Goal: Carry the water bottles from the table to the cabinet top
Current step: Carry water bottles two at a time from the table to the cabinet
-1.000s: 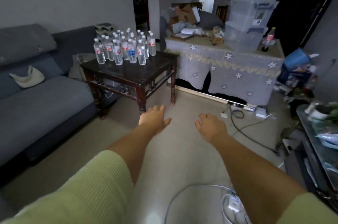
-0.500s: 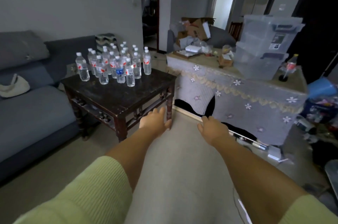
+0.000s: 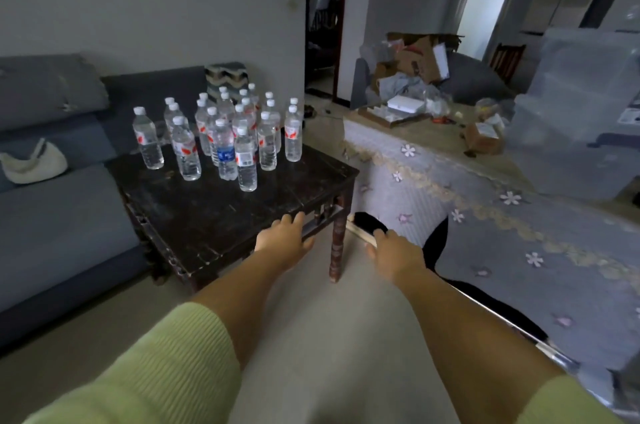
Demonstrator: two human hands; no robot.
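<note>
Head view: the table (image 3: 221,215) fills far more of the frame than it did a second ago, and the left hand (image 3: 284,243) now hangs over its near edge where before it was over bare floor. The person has walked up, so I judge the first pick-up is about to begin, with nothing carried yet. The right hand (image 3: 394,254) reaches out beside the table's near leg. Both hands are empty, fingers (image 3: 294,219) loosely spread, palms down.

The bottles (image 3: 225,132) stand upright in a tight cluster at the far side of the table, well apart from both hands. I count about twenty; the back rows overlap, so the number is uncertain. One bottle (image 3: 225,155) has a blue label, and most others show red. Which piece of furniture is the cabinet, I cannot tell.
</note>
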